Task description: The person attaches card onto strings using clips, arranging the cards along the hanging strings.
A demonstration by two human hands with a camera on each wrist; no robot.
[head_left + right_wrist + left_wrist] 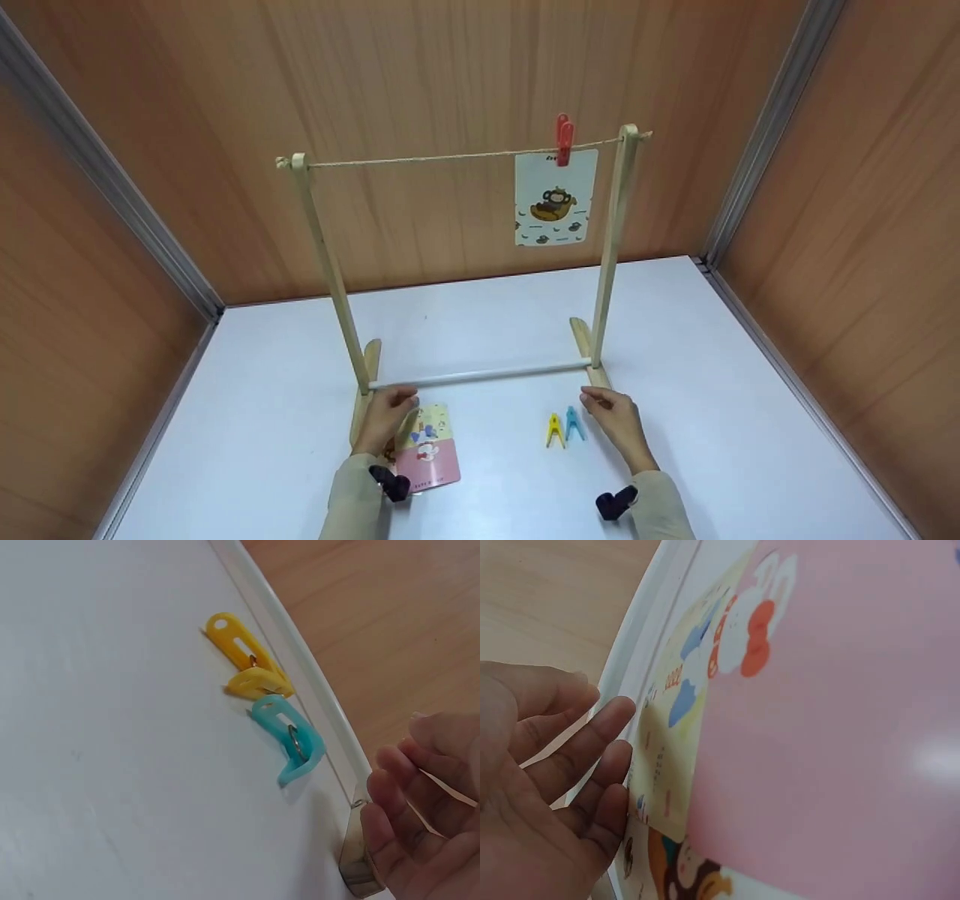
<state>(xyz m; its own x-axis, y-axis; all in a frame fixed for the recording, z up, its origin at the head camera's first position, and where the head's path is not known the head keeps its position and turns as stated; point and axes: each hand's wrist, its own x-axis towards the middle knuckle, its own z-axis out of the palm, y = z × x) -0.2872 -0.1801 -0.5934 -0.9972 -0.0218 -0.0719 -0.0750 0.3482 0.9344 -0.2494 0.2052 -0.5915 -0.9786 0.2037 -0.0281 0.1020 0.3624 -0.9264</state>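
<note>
My left hand is just in front of the left foot of a small wooden rack, its fingers loosely bent and holding nothing. Beside it lie overlapping cards: a pink card with a white rabbit, a pale yellow card, and a white one with a brown cartoon animal peeking out below. My right hand, also empty with relaxed fingers, hovers by the rack's right foot. To its left are a yellow clothespin and a light blue clothespin. A red clothespin fastens a white monkey card to the string.
The rack has a left post, a right post, a string across the top and a white rod low between the feet. Wood-grain panels enclose the white table at the back and sides.
</note>
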